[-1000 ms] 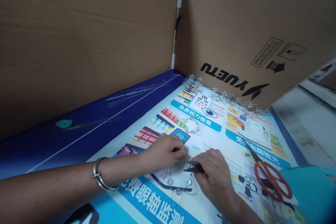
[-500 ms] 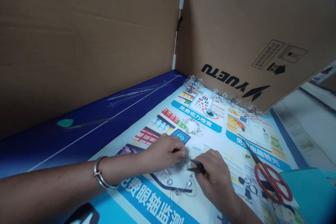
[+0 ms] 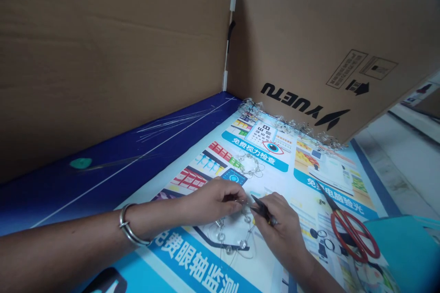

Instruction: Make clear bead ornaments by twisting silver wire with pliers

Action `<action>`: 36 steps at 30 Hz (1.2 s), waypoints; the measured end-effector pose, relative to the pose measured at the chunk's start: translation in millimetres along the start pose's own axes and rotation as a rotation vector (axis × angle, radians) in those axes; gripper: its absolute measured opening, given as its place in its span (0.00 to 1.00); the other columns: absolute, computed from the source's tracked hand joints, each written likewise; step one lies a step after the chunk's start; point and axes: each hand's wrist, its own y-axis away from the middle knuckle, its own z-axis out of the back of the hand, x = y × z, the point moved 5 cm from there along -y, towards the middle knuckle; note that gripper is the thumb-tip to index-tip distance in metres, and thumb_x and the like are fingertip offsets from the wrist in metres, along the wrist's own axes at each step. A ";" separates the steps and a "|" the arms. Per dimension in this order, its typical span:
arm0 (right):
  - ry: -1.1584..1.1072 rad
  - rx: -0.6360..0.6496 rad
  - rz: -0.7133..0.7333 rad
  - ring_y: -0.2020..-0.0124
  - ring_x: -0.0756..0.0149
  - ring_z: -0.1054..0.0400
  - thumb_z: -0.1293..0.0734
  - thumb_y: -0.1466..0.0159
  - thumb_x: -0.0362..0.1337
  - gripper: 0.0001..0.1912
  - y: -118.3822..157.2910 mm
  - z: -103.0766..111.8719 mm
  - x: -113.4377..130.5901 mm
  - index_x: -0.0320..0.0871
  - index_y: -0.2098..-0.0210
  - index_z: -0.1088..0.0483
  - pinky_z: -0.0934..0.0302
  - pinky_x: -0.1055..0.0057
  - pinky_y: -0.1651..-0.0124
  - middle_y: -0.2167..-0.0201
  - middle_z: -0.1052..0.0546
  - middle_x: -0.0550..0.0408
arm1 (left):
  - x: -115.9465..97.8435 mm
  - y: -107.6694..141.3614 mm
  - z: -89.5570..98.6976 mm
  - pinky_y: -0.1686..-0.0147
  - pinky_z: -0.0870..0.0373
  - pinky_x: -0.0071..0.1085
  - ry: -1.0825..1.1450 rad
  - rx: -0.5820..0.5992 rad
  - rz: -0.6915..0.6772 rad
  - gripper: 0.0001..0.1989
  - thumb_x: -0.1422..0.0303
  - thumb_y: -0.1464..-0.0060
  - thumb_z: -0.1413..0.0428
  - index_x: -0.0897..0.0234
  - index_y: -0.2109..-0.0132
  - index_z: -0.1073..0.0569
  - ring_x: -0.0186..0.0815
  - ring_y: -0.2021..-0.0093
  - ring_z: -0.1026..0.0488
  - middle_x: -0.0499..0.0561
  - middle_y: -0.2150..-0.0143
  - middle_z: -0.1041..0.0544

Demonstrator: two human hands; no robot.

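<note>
My left hand point(image 3: 223, 199) is closed in a pinch on the upper part of a loop of clear beads on thin wire point(image 3: 229, 250). The rest of that loop hangs down over the printed sheet, with loose wire ends around it. In my right hand point(image 3: 280, 224) is a small pair of dark-jawed pliers point(image 3: 264, 211), its fingers wrapped round the handles. The jaws stand apart close to my left fingertips, by the wire. Whether they touch it I cannot tell. A silver bangle point(image 3: 125, 226) circles my left wrist.
Red-handled scissors point(image 3: 355, 236) lie to the right, near a teal sheet point(image 3: 402, 249). Another beaded loop point(image 3: 250, 165) rests farther back. A row of beaded wire point(image 3: 292, 127) runs along the cardboard wall point(image 3: 309, 46). Loose clear strands and a green piece point(image 3: 80, 163) lie at left.
The pliers have turned so that their open jaws point more upward, beside my left fingertips. My left hand keeps its pinch, and the hanging beads have shifted slightly. The view has moved a little.
</note>
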 end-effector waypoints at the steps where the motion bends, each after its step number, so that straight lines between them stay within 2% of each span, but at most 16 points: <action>1: -0.003 0.002 -0.006 0.70 0.65 0.39 0.38 0.43 0.30 0.03 0.0 -0.2 -0.5 0.44 0.70 0.35 0.44 0.68 0.67 0.75 0.32 0.56 | 0.6 -0.1 -0.2 0.66 0.37 0.24 0.007 -0.002 0.004 0.06 0.72 0.46 0.50 0.66 0.63 0.29 0.30 0.68 0.32 0.47 0.68 0.26; 10: -0.035 0.035 -0.037 0.70 0.65 0.40 0.38 0.43 0.30 0.03 0.2 -1.1 -1.9 0.43 0.69 0.34 0.45 0.68 0.67 0.74 0.32 0.56 | -3.0 -1.4 -3.0 0.69 0.37 0.24 0.213 0.012 0.042 0.07 0.71 0.47 0.50 0.67 0.62 0.29 0.30 0.69 0.32 0.49 0.68 0.27; 20: -0.039 0.035 -0.032 0.71 0.65 0.41 0.38 0.42 0.31 0.02 0.4 -0.4 -2.4 0.43 0.69 0.34 0.46 0.68 0.68 0.75 0.33 0.56 | -4.0 -2.5 -2.6 0.67 0.36 0.24 0.195 -0.020 0.034 0.07 0.72 0.47 0.50 0.65 0.63 0.28 0.30 0.68 0.32 0.47 0.69 0.27; 28: -0.058 0.038 -0.024 0.70 0.65 0.40 0.38 0.42 0.30 0.03 -0.8 -0.5 -0.9 0.43 0.69 0.34 0.46 0.67 0.67 0.74 0.32 0.56 | 0.1 -2.3 -5.4 0.63 0.35 0.24 0.196 -0.028 -0.011 0.10 0.75 0.47 0.51 0.65 0.61 0.26 0.30 0.65 0.30 0.49 0.65 0.25; 36: -0.046 0.038 -0.014 0.70 0.65 0.40 0.38 0.43 0.29 0.04 -1.6 -1.5 -0.4 0.43 0.69 0.34 0.46 0.68 0.67 0.75 0.32 0.56 | -1.6 -2.0 -4.6 0.67 0.35 0.24 0.184 -0.038 0.015 0.07 0.72 0.46 0.49 0.65 0.63 0.27 0.30 0.67 0.30 0.48 0.68 0.25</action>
